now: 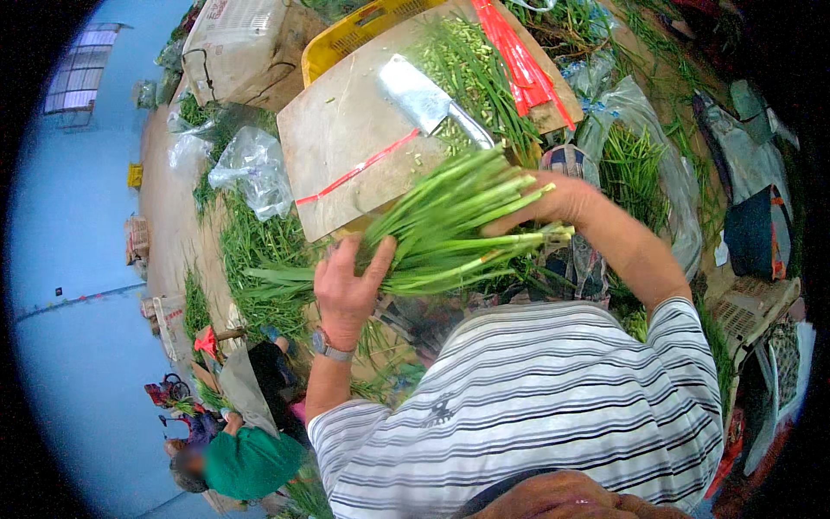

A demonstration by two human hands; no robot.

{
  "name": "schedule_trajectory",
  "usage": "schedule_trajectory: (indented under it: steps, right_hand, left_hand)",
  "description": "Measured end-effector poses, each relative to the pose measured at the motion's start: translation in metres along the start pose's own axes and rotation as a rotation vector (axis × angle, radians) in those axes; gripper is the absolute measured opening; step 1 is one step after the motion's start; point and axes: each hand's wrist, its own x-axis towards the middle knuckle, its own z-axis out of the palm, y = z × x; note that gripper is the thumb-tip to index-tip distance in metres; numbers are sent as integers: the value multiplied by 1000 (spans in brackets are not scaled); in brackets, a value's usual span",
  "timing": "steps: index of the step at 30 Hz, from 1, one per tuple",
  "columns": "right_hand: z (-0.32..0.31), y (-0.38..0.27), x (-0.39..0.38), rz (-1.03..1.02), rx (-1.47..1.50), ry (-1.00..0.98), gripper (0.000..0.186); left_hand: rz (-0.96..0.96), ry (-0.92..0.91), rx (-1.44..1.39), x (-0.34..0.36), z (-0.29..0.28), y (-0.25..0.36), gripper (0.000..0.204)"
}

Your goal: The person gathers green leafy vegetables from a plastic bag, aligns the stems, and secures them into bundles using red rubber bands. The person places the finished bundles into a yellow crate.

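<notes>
A bunch of long green leafy stalks (441,233), pale at the right-hand ends, is held between my two hands. My left hand (346,294), with a watch on its wrist, has its fingers round the leafy left part. My right hand (553,203) is at the stem ends, its fingertips hidden among the stalks. Just beyond lies a worn board (320,147) with a cleaver (413,95), its handle toward me, beside chopped green pieces (458,60). Red ties (510,52) lie at the board's right, and one red strip (354,169) crosses its front.
Behind the board are a yellow crate (316,60) and a bulky carton (233,43). Plastic bags (246,173) and heaped greens (251,242) lie left; bagged greens (640,173) and a plastic crate (761,307) are right. A person in green (251,458) is at the lower left.
</notes>
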Motion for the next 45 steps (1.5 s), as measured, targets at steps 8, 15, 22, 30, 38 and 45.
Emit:
schedule_trajectory:
  steps: [8,15,22,30,38,45]
  right_hand:
    - [8,24,-11,-28,195,260,29]
    - [-25,-11,-58,141,455,735,26]
    - [-24,-18,-41,47,69,383,72]
    - [-12,-1,-4,238,-208,212,66]
    - [-7,-27,-29,-104,-354,693,24]
    - [34,-21,20,118,-968,582,49]
  left_hand:
    - [-487,-234,-750,-11,-3,5,53]
    - [-961,-386,-1332,-54,-1,3,39]
    - [-1011,-413,-1381,-76,9,-1,55]
    - [-981,-370,-1538,-60,-2,14,38]
    - [-1119,-372,-1363,-59,10,26,34]
    - [-929,-387,-1297,-31,12,47,40]
